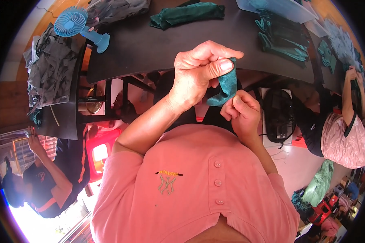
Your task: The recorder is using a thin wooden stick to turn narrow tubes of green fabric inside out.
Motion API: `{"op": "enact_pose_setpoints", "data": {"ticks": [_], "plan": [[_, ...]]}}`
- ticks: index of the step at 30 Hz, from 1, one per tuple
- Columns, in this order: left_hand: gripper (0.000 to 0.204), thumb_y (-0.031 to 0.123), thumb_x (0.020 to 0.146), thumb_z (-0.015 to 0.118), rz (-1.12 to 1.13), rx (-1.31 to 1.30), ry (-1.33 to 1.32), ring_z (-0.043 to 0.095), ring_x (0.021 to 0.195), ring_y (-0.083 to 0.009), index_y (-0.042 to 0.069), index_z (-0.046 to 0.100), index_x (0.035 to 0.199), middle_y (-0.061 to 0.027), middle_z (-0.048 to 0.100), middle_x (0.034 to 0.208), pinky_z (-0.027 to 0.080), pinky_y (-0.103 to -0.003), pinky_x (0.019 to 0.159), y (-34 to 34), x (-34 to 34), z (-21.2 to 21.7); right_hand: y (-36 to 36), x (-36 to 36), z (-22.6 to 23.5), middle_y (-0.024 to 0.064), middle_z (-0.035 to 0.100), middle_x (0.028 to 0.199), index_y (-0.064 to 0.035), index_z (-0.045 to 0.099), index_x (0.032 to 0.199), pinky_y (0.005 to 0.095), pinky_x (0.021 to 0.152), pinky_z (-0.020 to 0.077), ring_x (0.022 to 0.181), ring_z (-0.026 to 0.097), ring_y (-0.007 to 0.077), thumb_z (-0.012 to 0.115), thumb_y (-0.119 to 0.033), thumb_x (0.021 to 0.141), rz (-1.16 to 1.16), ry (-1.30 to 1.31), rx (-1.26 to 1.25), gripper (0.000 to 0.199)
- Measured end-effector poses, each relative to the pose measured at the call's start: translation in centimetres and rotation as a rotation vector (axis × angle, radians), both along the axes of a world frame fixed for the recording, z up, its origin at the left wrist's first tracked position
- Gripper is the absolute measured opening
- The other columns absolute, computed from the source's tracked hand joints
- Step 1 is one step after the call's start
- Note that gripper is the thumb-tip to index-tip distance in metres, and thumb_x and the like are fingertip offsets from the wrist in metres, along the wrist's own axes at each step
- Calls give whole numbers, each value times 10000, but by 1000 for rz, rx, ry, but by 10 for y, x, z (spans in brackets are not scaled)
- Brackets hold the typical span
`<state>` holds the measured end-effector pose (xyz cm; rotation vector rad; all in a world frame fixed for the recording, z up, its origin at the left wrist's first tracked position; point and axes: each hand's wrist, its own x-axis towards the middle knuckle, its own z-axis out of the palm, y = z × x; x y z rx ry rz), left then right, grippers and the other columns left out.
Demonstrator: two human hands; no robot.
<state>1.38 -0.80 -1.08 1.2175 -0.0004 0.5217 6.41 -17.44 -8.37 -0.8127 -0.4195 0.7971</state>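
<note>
Pinched between left hand and right hand — teal cloth piece.

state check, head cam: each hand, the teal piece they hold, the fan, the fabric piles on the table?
left hand: closed, thumb and fingers pinching the top of the teal fabric piece
right hand: closed, gripping its lower end
teal fabric piece: held above the lap, bent, off the table
blue handheld fan: lying on the black table; running or not, cannot tell
folded teal cloth: lying flat on table
teal glove stack: piled, untouched
grey fabric pile: heaped, loose
</note>
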Motion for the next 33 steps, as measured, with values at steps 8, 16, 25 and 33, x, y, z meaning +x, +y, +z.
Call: {"op": "enact_pose_setpoints", "data": {"ticks": [8, 16, 25, 33], "plan": [[149, 127, 894, 673, 99, -57, 69, 456, 549, -13, 41, 701, 1012, 29, 597, 709, 340, -163, 451, -3, -5, 5, 1, 3, 1, -2, 436, 600, 29, 593, 851, 247, 488, 315, 503, 330, 67, 559, -114, 947, -107, -135, -135, 175], [140, 166, 900, 675, 143, 25, 76, 451, 550, -9, 72, 716, 995, 41, 586, 694, 346, -165, 456, 0, -3, 3, -4, 1, -1, -7, 449, 618, 40, 594, 872, 237, 488, 290, 527, 380, 61, 553, -110, 949, -234, -336, -211, 173], [219, 164, 906, 661, 105, 128, 25, 462, 585, -25, -2, 682, 1048, 13, 593, 751, 354, -173, 483, -4, -4, 6, -2, 0, 5, -9, 440, 622, 42, 590, 876, 237, 493, 288, 530, 373, 63, 544, -95, 952, -217, -305, -166, 163], [162, 89, 902, 662, 154, 221, -15, 455, 594, -14, 43, 678, 1057, 32, 584, 733, 377, -170, 518, -8, -5, 0, -1, -2, 2, -5, 441, 638, 45, 588, 874, 235, 503, 310, 538, 357, 57, 536, -89, 957, -230, -250, -135, 166]]}}
